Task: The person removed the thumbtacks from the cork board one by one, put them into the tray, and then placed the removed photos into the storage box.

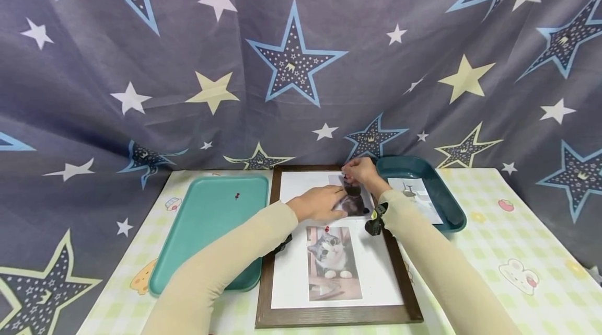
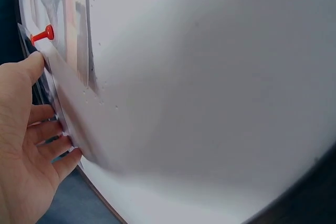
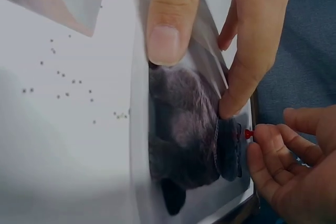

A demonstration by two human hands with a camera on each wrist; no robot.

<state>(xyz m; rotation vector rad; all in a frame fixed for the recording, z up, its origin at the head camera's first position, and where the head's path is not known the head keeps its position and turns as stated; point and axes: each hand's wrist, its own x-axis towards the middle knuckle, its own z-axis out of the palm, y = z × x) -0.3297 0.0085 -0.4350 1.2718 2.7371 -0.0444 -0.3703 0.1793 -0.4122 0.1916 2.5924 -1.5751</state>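
A white board (image 1: 378, 272) in a brown wooden frame lies in the middle of the table. On its upper part is a photo of a dark furry animal (image 1: 355, 206). My left hand (image 1: 321, 203) rests on this photo, thumb and fingers spread over it. At the photo's top edge my right hand (image 1: 361, 169) pinches a red push pin (image 3: 249, 134) by its head. Below, a photo of a grey-and-white cat (image 1: 331, 267) bears another red push pin (image 1: 326, 229) at its top edge.
Left of the board lies a green tray (image 1: 207, 225) with a red push pin (image 1: 237, 196) on it. A dark teal tray (image 1: 453, 209) at the right holds a photo of a chair (image 1: 418, 201). Behind the table hangs a star-patterned curtain (image 1: 188, 136).
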